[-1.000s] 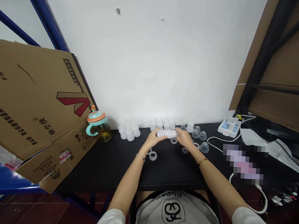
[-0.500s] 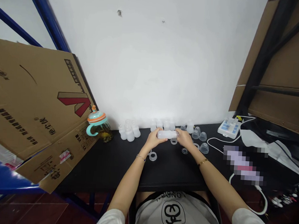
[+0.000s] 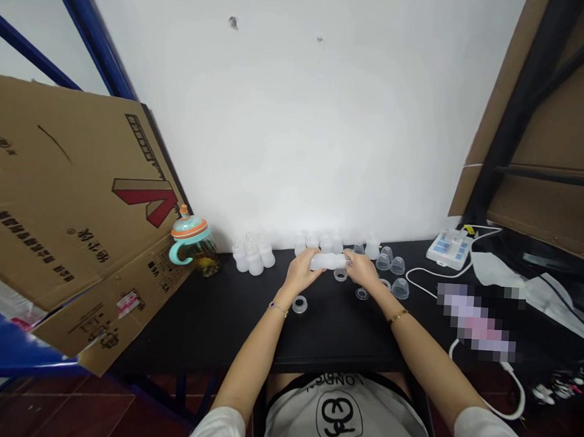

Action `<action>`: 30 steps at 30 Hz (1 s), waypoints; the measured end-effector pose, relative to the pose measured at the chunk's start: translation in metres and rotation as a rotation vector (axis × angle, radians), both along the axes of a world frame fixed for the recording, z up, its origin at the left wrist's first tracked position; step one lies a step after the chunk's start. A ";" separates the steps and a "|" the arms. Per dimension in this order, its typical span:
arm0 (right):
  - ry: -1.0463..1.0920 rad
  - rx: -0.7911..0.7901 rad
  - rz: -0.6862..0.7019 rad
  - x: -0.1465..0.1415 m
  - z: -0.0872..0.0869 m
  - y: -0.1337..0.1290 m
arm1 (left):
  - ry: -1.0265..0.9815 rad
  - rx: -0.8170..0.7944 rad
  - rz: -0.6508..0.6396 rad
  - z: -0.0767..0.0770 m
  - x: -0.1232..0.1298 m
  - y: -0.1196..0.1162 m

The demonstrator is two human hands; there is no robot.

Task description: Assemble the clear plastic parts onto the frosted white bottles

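Observation:
A translucent white baby bottle [image 3: 329,261] lies sideways in the air above the black table, held between both hands. My left hand [image 3: 301,272] is closed around its left end. At its right end, my right hand [image 3: 361,269] pinches the clear neck or cap, mostly covered by the fingers. Below the hands are loose clear rings [image 3: 299,304], with another ring [image 3: 362,293] near my right wrist. Several clear dome caps [image 3: 400,288] sit to the right of my right hand. Behind the hands stands a row of white bottles [image 3: 325,241].
Several assembled bottles [image 3: 254,258] stand together at left, beside a teal-lidded jug [image 3: 195,245]. A large cardboard box [image 3: 75,199] leans at far left. On the right are a power strip [image 3: 449,248], a white cable and white sheeting [image 3: 525,285]. The white wall [image 3: 298,113] borders the table's back.
The held bottle and both hands have shifted very slightly to the right in the view. Both hands keep their hold; the other things look the same.

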State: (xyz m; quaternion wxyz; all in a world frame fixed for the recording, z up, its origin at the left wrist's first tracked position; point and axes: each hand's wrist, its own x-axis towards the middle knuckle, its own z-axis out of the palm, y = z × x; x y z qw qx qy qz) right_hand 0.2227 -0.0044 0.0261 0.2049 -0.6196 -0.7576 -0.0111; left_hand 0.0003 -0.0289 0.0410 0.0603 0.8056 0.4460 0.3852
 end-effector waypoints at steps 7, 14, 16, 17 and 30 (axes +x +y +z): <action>-0.113 0.016 -0.006 0.000 0.006 -0.006 | 0.185 -0.017 0.082 -0.006 -0.002 0.005; -0.177 0.084 0.008 -0.004 0.006 -0.010 | 0.193 -0.032 0.049 -0.010 -0.002 0.007; -0.183 0.083 0.020 -0.005 0.006 -0.010 | 0.171 -0.037 0.023 -0.011 -0.002 0.008; -0.184 0.079 0.021 -0.005 0.005 -0.010 | 0.164 -0.036 0.010 -0.011 -0.002 0.009; -0.168 0.030 0.041 -0.003 0.007 -0.009 | 0.256 0.090 -0.036 -0.016 -0.004 0.015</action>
